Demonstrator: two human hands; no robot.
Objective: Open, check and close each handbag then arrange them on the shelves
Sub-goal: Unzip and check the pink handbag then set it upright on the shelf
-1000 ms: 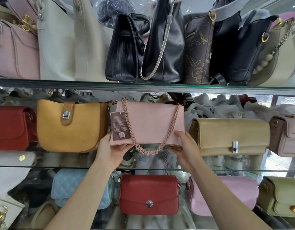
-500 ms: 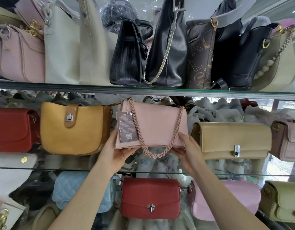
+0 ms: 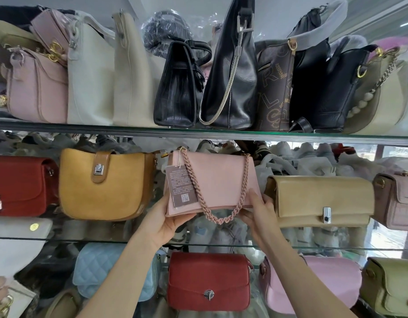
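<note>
1. Pale pink and smooth, the handbag [image 3: 218, 180] is a flat rectangular bag with its flap closed and lying flush down the front.
2. A chunky chain [image 3: 221, 216] of matte dusty-pink links hangs from both top corners and droops in a loop below the bag's bottom edge.
3. A brownish tag [image 3: 179, 185] with small print and a square code hangs on a pale cord from the top left corner, lying over the bag's front.
4. The left hand [image 3: 169, 220] cups the bag's lower left corner, palm under the bottom edge and thumb pressed up on the front beside the tag.
5. The right hand [image 3: 259, 213] grips the lower right corner, fingers curled round the bottom edge and thumb on the front near the chain.
6. The bag is held upright, raised above the front edge of the middle shelf [image 3: 67, 239], tilted slightly.
7. It sits between a mustard bag [image 3: 106, 184] on its left and a tan bag [image 3: 320, 198] on its right, close to both; I cannot tell if it touches either.
8. Directly below, on the lower shelf, stands a red bag [image 3: 208, 281] with a round metal clasp.
</note>
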